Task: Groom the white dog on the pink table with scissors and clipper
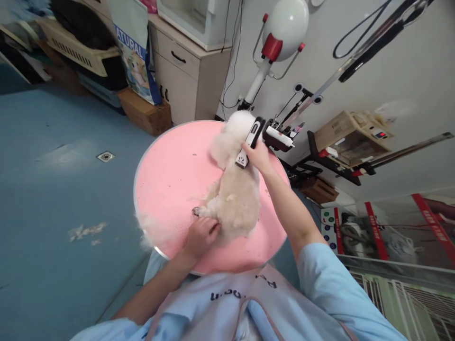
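Note:
A fluffy white dog (236,203) is on a round pink grooming table (167,166), its head at the far side and its rump toward me. The hair on its back looks short, while the head is full and round. My right hand (259,155) is wrapped round a white and black hair clipper (253,137), whose lower end lies against the dog's upper back. My left hand (202,235) is closed at the dog's hind leg, just behind a dark-padded paw (196,211). The hand partly hides the leg.
Cut white hair (156,229) lies at the table's left edge, with more clumps (87,231) on the blue floor. Beyond the table stand a tool holder (279,137), a white-headed stand (286,28) and a cabinet (181,71). Clear-fronted bins (377,232) are at right.

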### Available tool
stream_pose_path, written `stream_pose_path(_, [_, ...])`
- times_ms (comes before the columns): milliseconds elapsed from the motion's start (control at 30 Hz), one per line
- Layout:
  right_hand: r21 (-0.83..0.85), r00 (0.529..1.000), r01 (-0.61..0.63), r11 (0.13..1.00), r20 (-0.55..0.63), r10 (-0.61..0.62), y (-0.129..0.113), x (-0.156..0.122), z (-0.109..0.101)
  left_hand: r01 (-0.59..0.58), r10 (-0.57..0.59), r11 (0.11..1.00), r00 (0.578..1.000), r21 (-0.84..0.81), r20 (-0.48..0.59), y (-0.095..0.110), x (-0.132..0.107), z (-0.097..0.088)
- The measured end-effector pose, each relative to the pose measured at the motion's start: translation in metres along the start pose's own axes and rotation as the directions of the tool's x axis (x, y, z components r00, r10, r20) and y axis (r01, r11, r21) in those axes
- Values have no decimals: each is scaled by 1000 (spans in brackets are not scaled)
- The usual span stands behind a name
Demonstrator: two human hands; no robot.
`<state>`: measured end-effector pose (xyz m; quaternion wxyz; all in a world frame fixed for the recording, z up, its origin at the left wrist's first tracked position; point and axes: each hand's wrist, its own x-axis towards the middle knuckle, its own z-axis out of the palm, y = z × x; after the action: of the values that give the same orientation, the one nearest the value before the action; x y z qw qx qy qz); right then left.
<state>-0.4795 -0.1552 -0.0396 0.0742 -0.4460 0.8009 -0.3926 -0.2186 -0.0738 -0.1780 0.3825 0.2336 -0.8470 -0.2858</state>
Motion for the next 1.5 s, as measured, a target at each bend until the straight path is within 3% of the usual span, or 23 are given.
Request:
stream_pose_path(100, [-55,960,51,997,279,-34,-9,-10,13,-9,9,1000,1000,-17,-10,-1,-1,-1])
stream_pose_path(167, [-42,918,102,994,390,-78,-16,-17,16,-10,10,999,1000,-32,-20,-1,-2,-1])
stream_pose_path(233, [-34,947,115,993,304,-100,-20,-13,17,-6,5,999,1000,-39,-26,-1,-2,-2])
stream_pose_path(333, [-84,994,41,996,109,-32,-17,4,17,-9,8,999,1000,-44,-11,0,-1,-2])
stream_pose_path(400, [-122,984,4,993,178,17,-14,7,18,-13,13,999,1000,-43,-4,0,0,-2])
stream_pose_path(500, [-151,944,11,989,328,40,-13,-10,21,-20,20,999,1000,-43,-16,-1,0,-3])
stream_pose_path(767, [-144,904,125,982,424,-53,-30,-81,10,25,-26,998,999,-57,-25,-2,-3,-3])
stream_pose_path(1000, [-30,862,182,983,485,-145,-24,-142,-3,285,-286,956,958,-71,-16,-2,-7,-6])
stream_pose_path(1067, [19,905,145,989,401,-141,-16,-137,-9,285,-288,957,956,-64,-53,-3,-7,-5])
stream_pose_path(1133, [54,979,67,996,190,-76,-7,-119,-13,274,-278,960,957,-66,-78,-4,-6,-3])
stream_pose_path(1167, [72,995,31,997,92,-38,-3,-109,-13,267,-273,961,958,-71,-89,-5,-5,-2])
stream_pose_path(1233, [95,998,9,995,57,-15,3,-97,-13,251,-260,965,958,-81,-123,-7,-6,0])
stream_pose_path(1300, [87,983,50,995,173,-64,4,-105,-10,244,-257,965,952,-95,-164,-9,-7,2])
stream_pose_path(1367, [63,945,117,991,299,-130,3,-131,-7,265,-285,957,938,-121,-197,-10,-7,0])
stream_pose_path(1500, [159,810,242,957,510,-290,9,-181,-14,366,-409,904,889,-219,-205,-10,16,-16])
